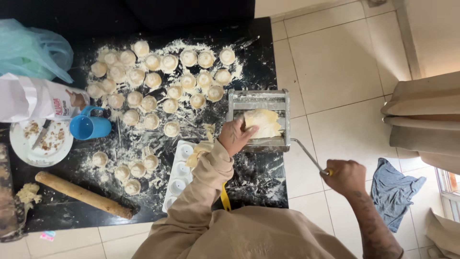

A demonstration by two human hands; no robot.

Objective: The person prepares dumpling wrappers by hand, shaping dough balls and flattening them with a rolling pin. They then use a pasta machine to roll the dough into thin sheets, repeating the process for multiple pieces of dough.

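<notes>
My left hand (233,138) pinches the dough sheet (261,122) at the pasta roller's (258,103) 6 o'clock — soft, tearable, so I support its edge; right hand (344,176) is closed round the crank (309,156).

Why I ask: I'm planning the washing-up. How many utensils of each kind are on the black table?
Pasta machine, right hand on its crank handle: 1
Rolling pin: 1
Blue mug: 1
White plate: 1
Knife: 1
White mould tray: 1
Total: 6
</notes>
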